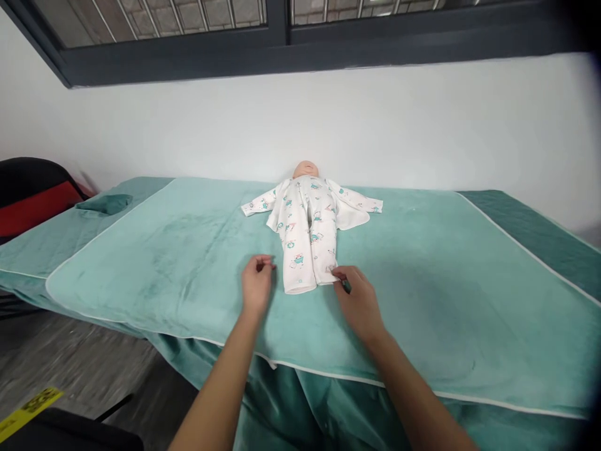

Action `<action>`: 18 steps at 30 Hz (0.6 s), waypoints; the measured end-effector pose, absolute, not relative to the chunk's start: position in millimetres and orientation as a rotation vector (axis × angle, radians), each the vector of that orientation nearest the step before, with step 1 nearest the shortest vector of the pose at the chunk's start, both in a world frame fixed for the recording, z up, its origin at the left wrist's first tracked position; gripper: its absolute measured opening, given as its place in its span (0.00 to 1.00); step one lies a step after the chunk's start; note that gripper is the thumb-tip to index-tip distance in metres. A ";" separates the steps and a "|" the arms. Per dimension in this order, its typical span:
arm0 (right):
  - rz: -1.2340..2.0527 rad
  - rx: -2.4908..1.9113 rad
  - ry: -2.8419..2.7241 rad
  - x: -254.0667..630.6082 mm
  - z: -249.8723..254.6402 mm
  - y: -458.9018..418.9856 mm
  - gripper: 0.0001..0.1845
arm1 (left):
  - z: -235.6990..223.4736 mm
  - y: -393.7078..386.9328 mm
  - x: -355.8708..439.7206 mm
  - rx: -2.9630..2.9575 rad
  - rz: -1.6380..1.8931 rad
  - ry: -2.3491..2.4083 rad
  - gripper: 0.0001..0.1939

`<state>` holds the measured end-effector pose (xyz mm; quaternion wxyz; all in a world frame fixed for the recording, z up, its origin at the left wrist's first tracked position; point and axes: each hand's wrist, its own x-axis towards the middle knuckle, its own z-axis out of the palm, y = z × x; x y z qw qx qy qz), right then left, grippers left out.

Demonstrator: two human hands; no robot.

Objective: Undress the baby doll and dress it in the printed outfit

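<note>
A baby doll lies on its back, its head [306, 168] toward the wall. It has on a white printed top [351, 210] with both sleeves spread out sideways. White printed baby pants [300, 250] lie over its lower body, legs pointing toward me. My right hand [359, 300] pinches the hem of the pants leg on the right between thumb and fingers. Just left of the other pants leg, my left hand [256, 285] hovers with loosely curled fingers, thumb apart, and nothing visible in it. The doll's feet and hands are hidden in the clothes.
A green padded cover [422, 300] with white piping spreads over the bed under the doll. Behind it stands a white wall [211, 131] below a dark-framed window [277, 53]. A black and red chair [37, 200] is at the left; a black object with a yellow label [30, 410] is lower left.
</note>
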<state>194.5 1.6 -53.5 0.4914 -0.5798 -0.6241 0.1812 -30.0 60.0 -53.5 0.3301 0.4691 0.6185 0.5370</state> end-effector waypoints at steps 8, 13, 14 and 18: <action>0.790 -1.150 -1.673 223.1 -8.1 -7.9 0.08 | -46.0 124.4 -35.2 2.250 0.974 1.939 0.20; 0.439 -1.365 -1.581 242.5 -26.5 69.5 0.12 | -42.3 151.3 -28.9 2.507 0.886 1.870 0.19; 0.274 -1.403 -1.662 243.2 -31.0 91.2 0.13 | -41.7 154.7 -28.7 2.544 0.864 1.831 0.19; 0.024 -1.515 -2.067 234.9 -41.9 155.7 0.15 | -39.2 166.8 -28.5 2.639 0.748 1.676 0.19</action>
